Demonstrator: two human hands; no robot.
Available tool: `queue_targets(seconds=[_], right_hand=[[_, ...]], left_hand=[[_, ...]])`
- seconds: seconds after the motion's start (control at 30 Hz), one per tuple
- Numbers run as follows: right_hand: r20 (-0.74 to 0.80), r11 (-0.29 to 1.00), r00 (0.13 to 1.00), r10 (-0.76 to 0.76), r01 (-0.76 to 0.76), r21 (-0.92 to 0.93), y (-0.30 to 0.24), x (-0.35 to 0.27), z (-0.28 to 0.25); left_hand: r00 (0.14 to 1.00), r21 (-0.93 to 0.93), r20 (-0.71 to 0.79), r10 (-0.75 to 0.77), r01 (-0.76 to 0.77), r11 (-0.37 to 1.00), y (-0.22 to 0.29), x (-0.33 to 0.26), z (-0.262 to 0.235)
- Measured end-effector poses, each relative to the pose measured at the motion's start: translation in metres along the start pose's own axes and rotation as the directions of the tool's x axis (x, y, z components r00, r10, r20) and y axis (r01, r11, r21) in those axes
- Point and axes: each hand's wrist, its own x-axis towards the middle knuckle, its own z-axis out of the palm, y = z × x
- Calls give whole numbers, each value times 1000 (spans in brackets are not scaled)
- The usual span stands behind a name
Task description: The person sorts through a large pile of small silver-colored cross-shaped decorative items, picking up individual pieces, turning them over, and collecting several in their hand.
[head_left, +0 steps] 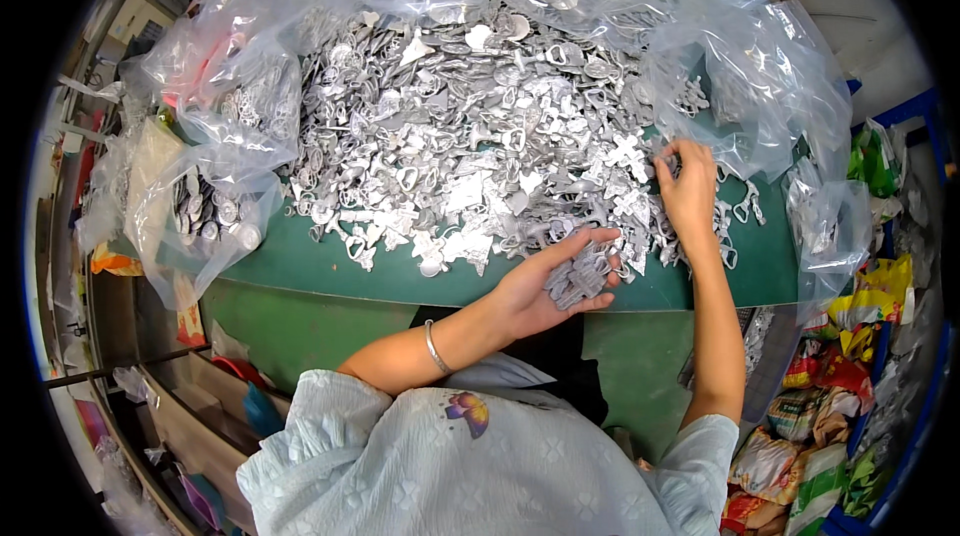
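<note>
A wide heap of small silver-grey metal castings point(440, 156) in mixed flat shapes, several with loops like bottle openers, lies on the green tabletop point(330, 271). My left hand point(525, 294) is palm up at the table's near edge, its fingers curled around a small stack of grey metal castings point(578, 278). At the right side of the heap, my right hand point(690, 194) reaches down with thumb and fingers bent together. A grey metal casting point(667, 162) shows between those fingertips, partly hidden by them.
Clear plastic bags point(770, 76) drape over the back and right of the heap. Another clear bag point(220, 206) with round metal pieces lies at the left. Colourful packages point(830, 386) crowd a blue rack at the right. Drawers point(190, 426) stand lower left.
</note>
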Motion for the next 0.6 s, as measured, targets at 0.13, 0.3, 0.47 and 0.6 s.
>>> queue_targets(seconds=[0.13, 0.3, 0.47, 0.6], right_hand=[[73, 873, 972, 221, -231, 430, -5, -5, -23], [594, 607, 778, -206, -374, 701, -63, -18, -62], [253, 973, 952, 172, -205, 109, -48, 2, -32], [31, 982, 1000, -5, 11, -188, -42, 3, 10]], left_hand=[[998, -19, -54, -17, 16, 1000, 5, 2, 2], [992, 57, -109, -68, 74, 996, 17, -1, 16], [996, 106, -2, -92, 91, 990, 12, 6, -3], [999, 118, -34, -15, 19, 993, 6, 1, -1]])
